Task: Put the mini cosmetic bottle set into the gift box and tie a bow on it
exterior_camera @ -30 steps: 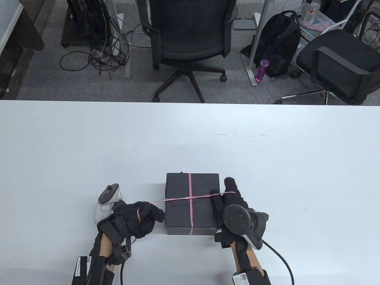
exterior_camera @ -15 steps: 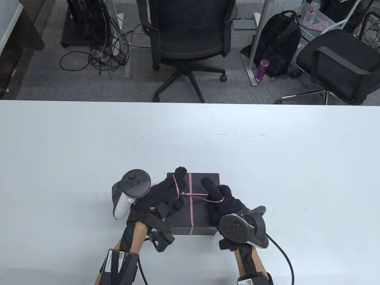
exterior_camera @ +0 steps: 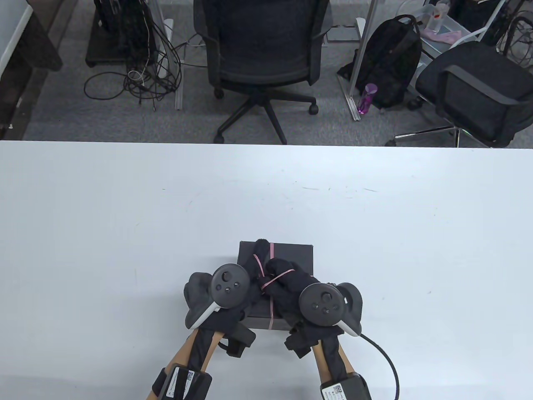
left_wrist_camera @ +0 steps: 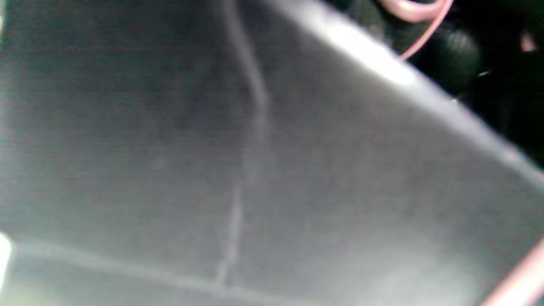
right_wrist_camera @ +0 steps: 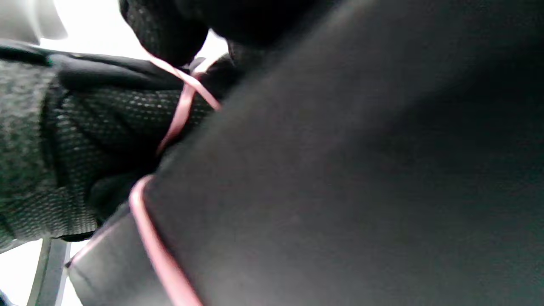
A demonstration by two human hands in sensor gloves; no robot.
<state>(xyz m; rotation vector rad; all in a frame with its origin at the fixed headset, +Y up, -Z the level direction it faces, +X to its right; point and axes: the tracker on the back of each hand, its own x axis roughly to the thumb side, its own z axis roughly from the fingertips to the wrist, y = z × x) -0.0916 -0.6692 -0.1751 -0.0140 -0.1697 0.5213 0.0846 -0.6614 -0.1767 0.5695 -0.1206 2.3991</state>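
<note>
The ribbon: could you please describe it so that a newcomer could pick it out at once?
On the white table, near its front edge, sits a black box under two gloved hands. The ribbon is the thin pink strand crossing the lid, looping over the fingers above it. It is the only pink thing on the table.

I count one black gift box (exterior_camera: 296, 254) on one white table (exterior_camera: 374, 233); one pink ribbon (exterior_camera: 271, 250) round it; two gloved hands, left hand (exterior_camera: 250, 271) and right hand (exterior_camera: 287, 281); two trackers, one per hand; behind the table two office chairs; one black backpack (exterior_camera: 391, 62); one purple bottle (exterior_camera: 366, 98); cables on the floor too tangled to count.
</note>
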